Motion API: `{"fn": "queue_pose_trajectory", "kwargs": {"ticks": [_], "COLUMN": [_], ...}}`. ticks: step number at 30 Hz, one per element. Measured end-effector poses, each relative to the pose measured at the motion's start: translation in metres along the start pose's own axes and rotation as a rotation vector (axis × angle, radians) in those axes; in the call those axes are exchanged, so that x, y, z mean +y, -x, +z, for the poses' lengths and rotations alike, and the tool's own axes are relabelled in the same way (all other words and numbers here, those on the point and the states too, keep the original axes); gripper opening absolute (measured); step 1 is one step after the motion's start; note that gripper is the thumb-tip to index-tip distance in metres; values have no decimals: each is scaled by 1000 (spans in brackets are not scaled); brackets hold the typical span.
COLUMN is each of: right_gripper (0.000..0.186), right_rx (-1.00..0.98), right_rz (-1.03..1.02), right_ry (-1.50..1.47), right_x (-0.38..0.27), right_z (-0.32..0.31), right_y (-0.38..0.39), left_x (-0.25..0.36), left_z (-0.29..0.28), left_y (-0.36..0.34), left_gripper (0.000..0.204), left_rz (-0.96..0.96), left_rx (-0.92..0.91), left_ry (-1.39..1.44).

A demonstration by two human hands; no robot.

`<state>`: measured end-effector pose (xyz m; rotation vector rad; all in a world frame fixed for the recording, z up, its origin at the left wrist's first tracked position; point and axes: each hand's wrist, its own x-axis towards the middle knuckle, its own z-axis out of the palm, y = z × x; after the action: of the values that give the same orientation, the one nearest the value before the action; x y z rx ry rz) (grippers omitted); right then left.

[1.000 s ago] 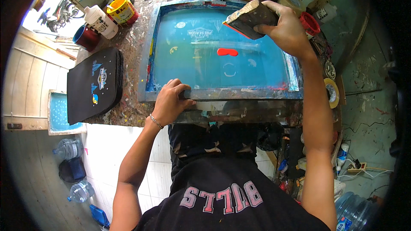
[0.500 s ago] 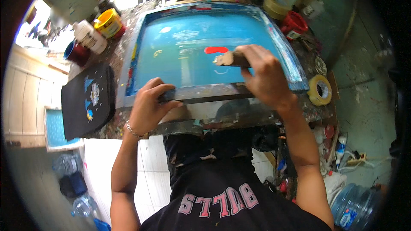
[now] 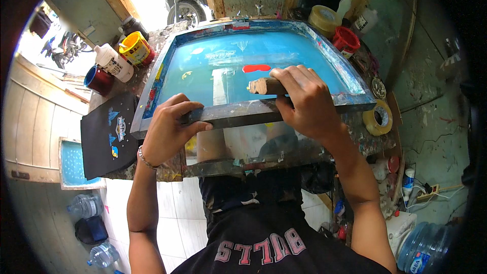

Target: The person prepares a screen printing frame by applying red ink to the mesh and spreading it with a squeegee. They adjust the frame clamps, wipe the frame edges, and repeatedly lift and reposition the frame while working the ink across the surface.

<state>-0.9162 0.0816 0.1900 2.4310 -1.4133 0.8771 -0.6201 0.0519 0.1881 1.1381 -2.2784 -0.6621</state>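
A wooden-framed printing screen (image 3: 238, 114) with blue mesh lies across the worktable before me, its near side raised above a glossy surface (image 3: 238, 147). My left hand (image 3: 172, 127) is closed round the near frame bar, left of its middle, with the thumb at the front. In my right hand (image 3: 307, 101) is a wooden-handled squeegee (image 3: 264, 87), held over the near part of the mesh; its blade is hidden from me. Beyond the squeegee, a patch of red ink (image 3: 256, 68) sits on the mesh.
Printed black fabric pieces (image 3: 96, 147) lie left of the screen. A yellow tub (image 3: 136, 46), a white bottle (image 3: 114, 63) and a dark red pot (image 3: 98, 79) stand at the far left. At the right are a red tub (image 3: 346, 40) and tape rolls (image 3: 379, 117).
The near side of the screen has risen, with my left hand on it. My right hand has brought the squeegee slightly nearer, away from the red ink. The whole view has shifted.
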Motion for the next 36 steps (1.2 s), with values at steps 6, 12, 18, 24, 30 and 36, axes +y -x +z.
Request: {"fn": "queue_pose_trajectory", "kwargs": {"ticks": [6,12,18,24,30,36], "right_gripper": [42,42,49,60,64,50], "right_rx": [83,151,133,177,127,254], "right_rz": [-51,-158,-151,-128,-145,-113], "right_ry": [23,24,65,98,115,-61], "right_x": [10,9,5,24,31,25], "right_z": [1,-7,-28,-28,-32,-24], "right_y": [-13,-35,-74,-105,-115,-103], "left_x": [0,12,24,28,67,87], "left_z": [-10,-36,-66,-70,-49,-20], "left_y": [-4,-22,-43,-56,-106,-134], "left_gripper": [43,39,46,50,125,141], "left_rz": [-16,128,88,125,340,190], "left_rx": [-15,24,51,296,96,-72], "left_ry": [-9,-7,-66,-94,-53,112]}}
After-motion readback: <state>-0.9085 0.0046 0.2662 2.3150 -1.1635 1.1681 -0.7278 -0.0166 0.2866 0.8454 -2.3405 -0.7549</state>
